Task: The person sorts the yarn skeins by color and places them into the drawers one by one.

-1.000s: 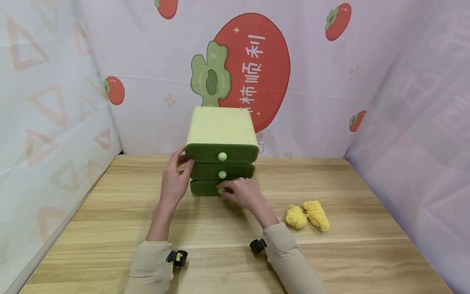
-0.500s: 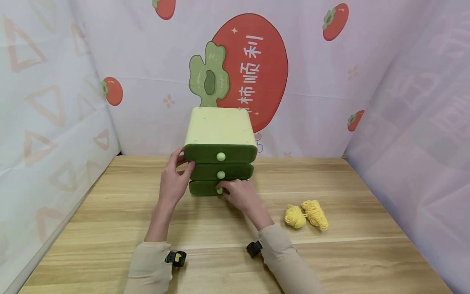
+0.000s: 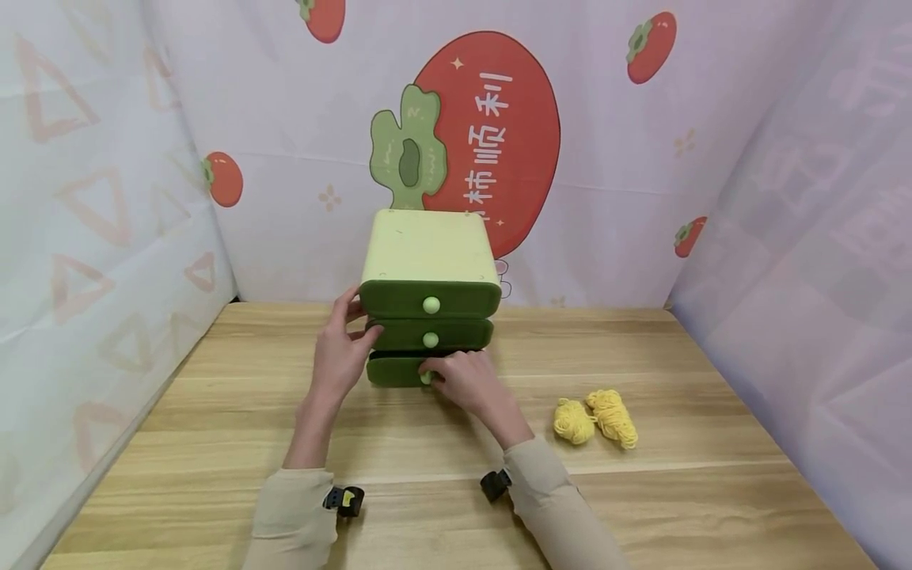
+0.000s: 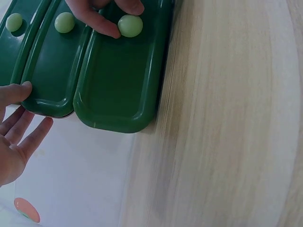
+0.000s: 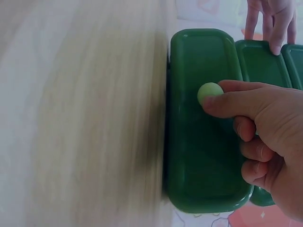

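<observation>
A small cabinet with a cream top and three green drawers stands on the table. My right hand pinches the round pale green knob of the bottom drawer between thumb and finger, its other fingers curled. That drawer's front stands out past the one above, with a dark gap along its top. My left hand rests at the cabinet's left side, thumb on the front edge of the middle drawer, fingers fairly straight along the side. The top drawer is closed.
Two yellow yarn bundles, a rounder one and a longer one, lie on the wooden table right of the right forearm. A printed cloth hangs behind the cabinet, with cloth walls at both sides.
The bottom drawer has come slightly forward, with the right hand on its knob. A dark gap has widened above it. The left thumb has shifted slightly right and down; the yarn lies still.
</observation>
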A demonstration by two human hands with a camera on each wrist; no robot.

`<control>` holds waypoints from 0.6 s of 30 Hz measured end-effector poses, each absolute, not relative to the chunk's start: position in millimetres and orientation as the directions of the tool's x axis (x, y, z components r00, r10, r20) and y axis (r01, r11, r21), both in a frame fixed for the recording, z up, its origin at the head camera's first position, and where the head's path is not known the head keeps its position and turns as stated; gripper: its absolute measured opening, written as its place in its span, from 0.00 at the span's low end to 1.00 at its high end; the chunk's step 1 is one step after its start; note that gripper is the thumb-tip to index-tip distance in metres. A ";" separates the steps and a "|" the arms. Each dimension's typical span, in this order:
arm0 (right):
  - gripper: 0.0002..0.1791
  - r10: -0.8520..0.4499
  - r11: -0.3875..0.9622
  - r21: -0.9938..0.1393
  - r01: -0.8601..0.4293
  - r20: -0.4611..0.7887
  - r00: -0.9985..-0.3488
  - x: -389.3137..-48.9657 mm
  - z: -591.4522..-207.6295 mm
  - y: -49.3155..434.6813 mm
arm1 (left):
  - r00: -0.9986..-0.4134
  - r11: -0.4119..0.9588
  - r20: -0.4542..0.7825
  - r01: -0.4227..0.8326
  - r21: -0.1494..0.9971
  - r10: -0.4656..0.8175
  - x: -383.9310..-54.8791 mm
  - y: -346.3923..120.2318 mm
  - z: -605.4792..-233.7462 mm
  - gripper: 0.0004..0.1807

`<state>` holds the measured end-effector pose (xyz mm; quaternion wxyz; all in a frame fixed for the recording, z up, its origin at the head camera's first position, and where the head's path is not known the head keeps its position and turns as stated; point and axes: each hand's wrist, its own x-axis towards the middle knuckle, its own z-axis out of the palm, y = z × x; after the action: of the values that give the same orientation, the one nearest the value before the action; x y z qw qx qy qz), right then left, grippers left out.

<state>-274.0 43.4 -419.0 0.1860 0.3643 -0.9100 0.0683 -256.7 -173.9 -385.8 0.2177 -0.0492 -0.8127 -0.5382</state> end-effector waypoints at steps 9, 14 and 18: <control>0.09 -0.654 0.726 0.058 -0.686 0.370 -0.660 -264.8 -417.2 41.0 | -0.890 0.435 0.424 0.318 0.843 -0.170 -257.0 -172.9 -388.3 0.39; 0.10 -0.678 0.707 0.099 -0.700 0.375 -0.632 -257.1 -415.7 40.8 | -0.889 0.437 0.424 0.317 0.842 -0.172 -256.4 -172.4 -386.7 0.38; 0.12 -0.707 0.680 0.138 -0.721 0.386 -0.593 -248.2 -415.0 41.9 | -0.892 0.435 0.414 0.306 0.847 -0.180 -254.6 -171.8 -385.4 0.38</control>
<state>-248.2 41.9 -415.0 0.2088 0.4000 -0.8923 0.0165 -254.6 -171.8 -385.4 0.2290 -0.0386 -0.8156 -0.5300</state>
